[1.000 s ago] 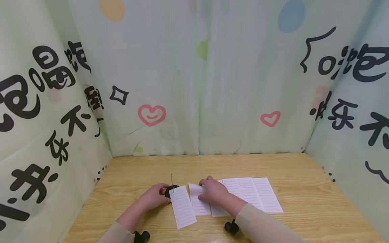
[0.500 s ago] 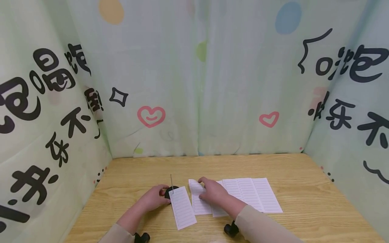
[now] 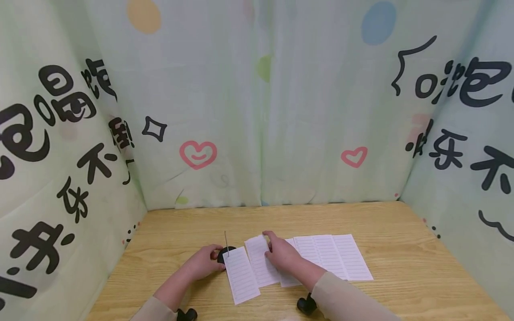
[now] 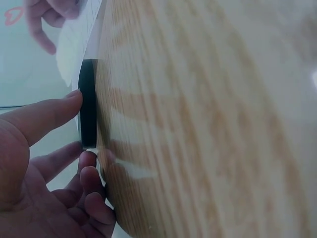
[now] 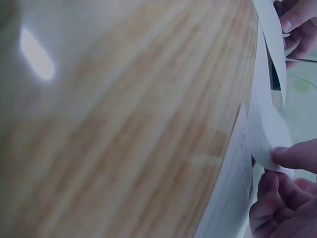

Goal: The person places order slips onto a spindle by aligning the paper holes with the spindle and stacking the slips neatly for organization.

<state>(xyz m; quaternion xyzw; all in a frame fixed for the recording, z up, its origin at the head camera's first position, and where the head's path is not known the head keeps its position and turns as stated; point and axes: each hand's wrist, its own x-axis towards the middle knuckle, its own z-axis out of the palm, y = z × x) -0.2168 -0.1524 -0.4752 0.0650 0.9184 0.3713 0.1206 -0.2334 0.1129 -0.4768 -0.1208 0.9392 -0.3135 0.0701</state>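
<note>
A paper spike (image 3: 225, 240) with a thin upright needle and a round black base (image 4: 88, 106) stands on the table. My left hand (image 3: 204, 261) holds that base by its edge, thumb on one side and forefinger on the other. One white lined slip (image 3: 242, 277) is pierced on the needle near its top and lies slanted over the base. Just right of it, my right hand (image 3: 282, 255) pinches another lined slip (image 3: 259, 265) at its upper right edge. In the right wrist view, this pinched slip (image 5: 270, 126) curves upward between thumb and fingers.
Several more lined slips (image 3: 341, 256) lie in an overlapping row to the right, partly beneath my right forearm. The wooden table (image 3: 401, 249) is enclosed by printed curtains (image 3: 305, 111) at the back and both sides.
The right hand has lifted the upper end of its slip and shifted it left, close to the pierced slip. The left hand keeps its hold on the spike's base.
</note>
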